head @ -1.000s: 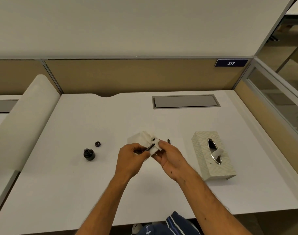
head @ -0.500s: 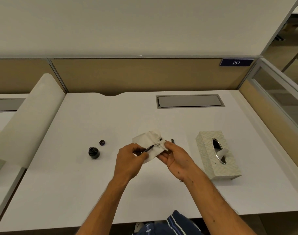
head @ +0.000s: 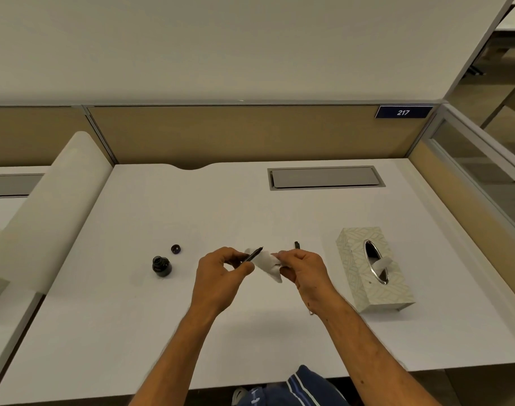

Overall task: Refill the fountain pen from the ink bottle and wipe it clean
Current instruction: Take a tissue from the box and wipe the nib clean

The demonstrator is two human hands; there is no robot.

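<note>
1. 2 hands are raised over the middle of the white desk [head: 104, 332], close together, with bare forearms reaching in from the near edge.
2. The left hand [head: 221, 273] grasps 1 fountain pen [head: 254, 254], pinching its dark barrel between thumb and curled fingers; the uncovered tip points up and away, toward the right hand.
3. The right hand [head: 304, 266] grasps 1 crumpled white tissue [head: 266, 263], its fingers and thumb curled on the wad. The tissue sits between the 2 hands and lies against the pen just below the tip.
4. 1 ink bottle [head: 161, 266], dark and round with its mouth open, stands on the desk to the left of the left hand, well apart from it.
5. 1 bottle cap [head: 176, 249], small and dark, lies on the desk just beyond the bottle, a little nearer the left hand, not touching the bottle.
6. 1 short dark piece [head: 296, 244] shows just beyond the right hand; it is too small to tell whether it is the pen cap.
7. 1 tissue box [head: 355, 273], pale with a leaf pattern, rests on the desk to the right of the right hand, with 1 sheet poking out of its oval slot.
8. 1 grey hatch [head: 323, 177] is set flush in the desk far beyond the hands.
9. 1 blue plate reading 217 [head: 403, 112] hangs on the tan partition, far beyond the right hand.
</note>
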